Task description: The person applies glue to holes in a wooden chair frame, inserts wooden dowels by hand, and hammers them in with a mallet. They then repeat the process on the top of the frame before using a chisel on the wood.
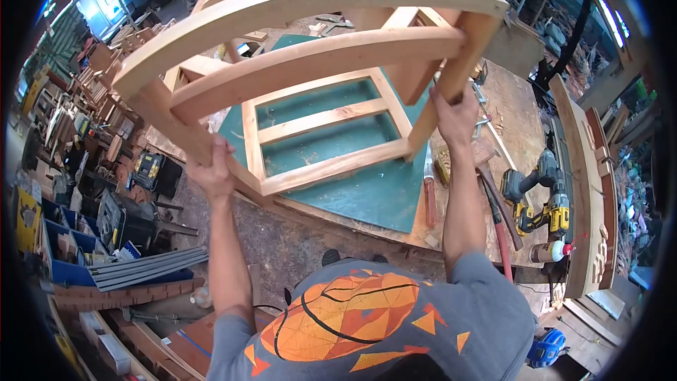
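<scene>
A pale, unpainted wooden chair frame with curved rails and a slatted seat stands over the workbench in front of me. My left hand is closed round one post on the near left. Opposite it, my right hand grips the post on the right. Beneath the frame lies a green board, partly showing between the slats. How the far legs rest is hidden behind the rails.
Cordless drills, a hammer, a chisel and a white bottle lie on the workbench to the right. A long plank stands beyond them. Toolboxes, a blue bin and stacked wood crowd the left.
</scene>
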Tool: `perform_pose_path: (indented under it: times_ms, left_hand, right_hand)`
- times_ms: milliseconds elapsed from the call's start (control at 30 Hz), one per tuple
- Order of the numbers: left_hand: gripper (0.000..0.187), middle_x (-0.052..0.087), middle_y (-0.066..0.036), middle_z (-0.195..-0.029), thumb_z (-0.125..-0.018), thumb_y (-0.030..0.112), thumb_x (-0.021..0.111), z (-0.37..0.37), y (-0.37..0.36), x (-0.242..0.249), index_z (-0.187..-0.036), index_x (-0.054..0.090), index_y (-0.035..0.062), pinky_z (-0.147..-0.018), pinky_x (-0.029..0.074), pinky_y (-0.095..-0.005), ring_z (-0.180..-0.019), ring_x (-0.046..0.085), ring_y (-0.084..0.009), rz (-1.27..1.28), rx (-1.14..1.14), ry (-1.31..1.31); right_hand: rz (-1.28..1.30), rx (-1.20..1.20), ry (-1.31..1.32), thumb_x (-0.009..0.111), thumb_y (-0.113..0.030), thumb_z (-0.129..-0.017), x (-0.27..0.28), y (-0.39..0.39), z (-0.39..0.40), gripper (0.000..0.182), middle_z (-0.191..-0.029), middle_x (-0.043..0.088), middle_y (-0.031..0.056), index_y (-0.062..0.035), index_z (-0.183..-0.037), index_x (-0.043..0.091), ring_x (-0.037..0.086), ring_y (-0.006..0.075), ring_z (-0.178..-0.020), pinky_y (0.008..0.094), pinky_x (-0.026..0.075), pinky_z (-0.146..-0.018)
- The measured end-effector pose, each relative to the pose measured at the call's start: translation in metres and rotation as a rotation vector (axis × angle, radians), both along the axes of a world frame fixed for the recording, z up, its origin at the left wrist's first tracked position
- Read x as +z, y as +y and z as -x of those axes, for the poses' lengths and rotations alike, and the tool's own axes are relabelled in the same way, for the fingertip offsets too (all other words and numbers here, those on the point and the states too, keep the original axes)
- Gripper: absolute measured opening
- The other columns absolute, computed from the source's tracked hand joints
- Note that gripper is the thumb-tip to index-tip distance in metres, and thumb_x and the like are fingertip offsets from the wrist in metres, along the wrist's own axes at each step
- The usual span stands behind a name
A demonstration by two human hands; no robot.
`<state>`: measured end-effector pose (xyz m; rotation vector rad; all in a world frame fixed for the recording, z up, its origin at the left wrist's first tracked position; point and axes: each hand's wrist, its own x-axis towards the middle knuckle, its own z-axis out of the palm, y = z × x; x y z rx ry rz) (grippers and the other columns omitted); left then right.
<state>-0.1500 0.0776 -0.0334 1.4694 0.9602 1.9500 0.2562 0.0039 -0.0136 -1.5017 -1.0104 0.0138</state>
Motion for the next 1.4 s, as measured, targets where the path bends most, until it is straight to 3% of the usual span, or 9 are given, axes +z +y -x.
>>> perform_pose_path:
  times_ms: [133,333,500,633,733,900,1033,1100,1400]
  left_hand:
    - [0.031,0.067,-0.008,-0.086,-0.096,0.019,0.067,0.028,0.106,-0.025,-0.116,0.062,-0.0046,-0.064,0.053,-0.0283,-0.07,0.066,-0.0159,0.02,-0.172,0.065]
    - [0.044,0.067,-0.012,-0.097,-0.096,0.034,0.069,0.07,0.281,-0.089,-0.119,0.064,-0.0031,-0.072,0.056,-0.0322,-0.081,0.067,-0.0202,0.124,-0.413,-0.114]
    - [0.053,0.065,-0.015,-0.103,-0.098,0.036,0.067,0.016,0.181,-0.046,-0.128,0.057,-0.0063,-0.082,0.054,-0.0352,-0.09,0.065,-0.0248,0.276,-0.122,0.057]
    - [0.06,0.057,-0.025,-0.129,-0.097,0.03,0.068,-0.001,0.112,-0.093,-0.135,0.048,-0.0126,-0.1,0.048,-0.043,-0.117,0.057,-0.0361,0.066,0.332,0.272]
    - [0.055,0.053,-0.024,-0.134,-0.096,0.024,0.068,-0.045,0.029,-0.142,-0.135,0.048,-0.0101,-0.11,0.039,-0.044,-0.126,0.05,-0.0345,0.057,0.469,0.504]
    - [0.052,0.049,-0.017,-0.135,-0.092,0.016,0.07,-0.146,-0.1,-0.133,-0.137,0.048,-0.0005,-0.111,0.037,-0.0434,-0.128,0.047,-0.0292,0.066,-0.087,0.664]
    - [0.046,0.059,-0.016,-0.123,-0.092,0.014,0.069,-0.091,-0.083,-0.121,-0.132,0.053,-0.003,-0.101,0.045,-0.0401,-0.113,0.057,-0.0277,0.115,0.165,0.523]
    - [0.042,0.064,-0.014,-0.109,-0.092,0.015,0.069,-0.043,-0.063,-0.123,-0.128,0.057,-0.0037,-0.092,0.051,-0.0369,-0.099,0.063,-0.0257,0.275,0.303,0.158]
    - [0.041,0.069,-0.021,-0.114,-0.091,0.025,0.07,0.122,0.146,-0.133,-0.121,0.065,-0.0008,-0.087,0.053,-0.0392,-0.102,0.068,-0.0311,0.349,0.419,0.539]
  right_hand:
    - [0.065,-0.141,0.028,0.078,-0.018,-0.081,0.009,-0.042,0.037,0.036,-0.09,0.072,0.0137,-0.0007,-0.108,0.062,0.069,0.0218,-0.078,0.036,0.055,-0.07]
    - [0.012,-0.231,-0.108,0.081,-0.024,-0.08,-0.023,-0.076,0.063,0.044,-0.104,0.069,0.021,0.0005,-0.113,0.063,0.068,0.0383,-0.094,0.0435,0.054,-0.081]
    - [0.003,-0.189,0.087,0.073,-0.018,-0.088,-0.102,-0.163,0.058,0.036,-0.111,0.069,0.0193,0.0019,-0.117,0.067,0.069,0.0344,-0.1,0.0419,0.055,-0.088]
    - [0.386,-0.54,0.121,0.065,-0.013,-0.091,-0.171,-0.262,0.011,0.022,-0.091,0.073,0.0191,0.0012,-0.106,0.072,0.073,0.0319,-0.081,0.0412,0.058,-0.073]
    - [0.497,-0.472,-0.018,0.065,-0.012,-0.09,-0.167,-0.282,-0.012,0.02,-0.088,0.072,0.0198,0.0009,-0.103,0.073,0.072,0.0341,-0.082,0.0421,0.057,-0.073]
    - [0.456,-0.047,-0.276,0.068,-0.011,-0.089,-0.175,-0.23,0.005,0.021,-0.089,0.07,0.0164,-0.0008,-0.107,0.072,0.068,0.0272,-0.073,0.0347,0.054,-0.067]
    - [0.221,-0.06,-0.02,0.065,-0.004,-0.092,-0.166,-0.203,0.018,0.02,-0.087,0.067,0.0101,0.0022,-0.111,0.07,0.061,0.0174,-0.074,0.0291,0.05,-0.068]
    - [0.208,-0.032,0.007,0.064,-0.002,-0.093,-0.169,-0.207,0.02,0.021,-0.087,0.066,0.0094,0.0036,-0.112,0.069,0.06,0.0155,-0.075,0.0282,0.049,-0.068]
    - [0.304,-0.082,-0.18,0.064,-0.006,-0.097,-0.178,-0.221,0.058,0.027,-0.095,0.067,0.01,0.0052,-0.121,0.065,0.061,0.0167,-0.079,0.0298,0.051,-0.072]
